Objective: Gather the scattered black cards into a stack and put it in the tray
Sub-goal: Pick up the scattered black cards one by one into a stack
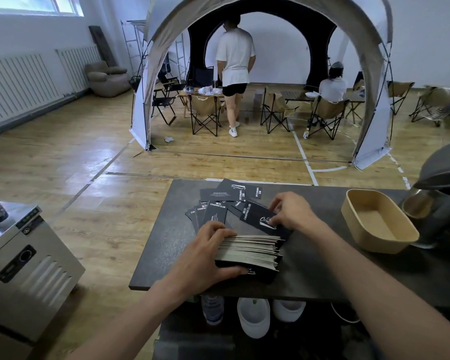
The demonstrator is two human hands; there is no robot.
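So, your left hand grips the thick stack of black cards steady on the dark desk; right hand pinches a loose black card to add; tan oblong tray sits right.

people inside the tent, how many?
2. Standing person left of centre, back to camera; seated person in a folding chair at right. The tent walls may hide others.

Left hand grips the card stack (edge-on); right hand pinches one black card.
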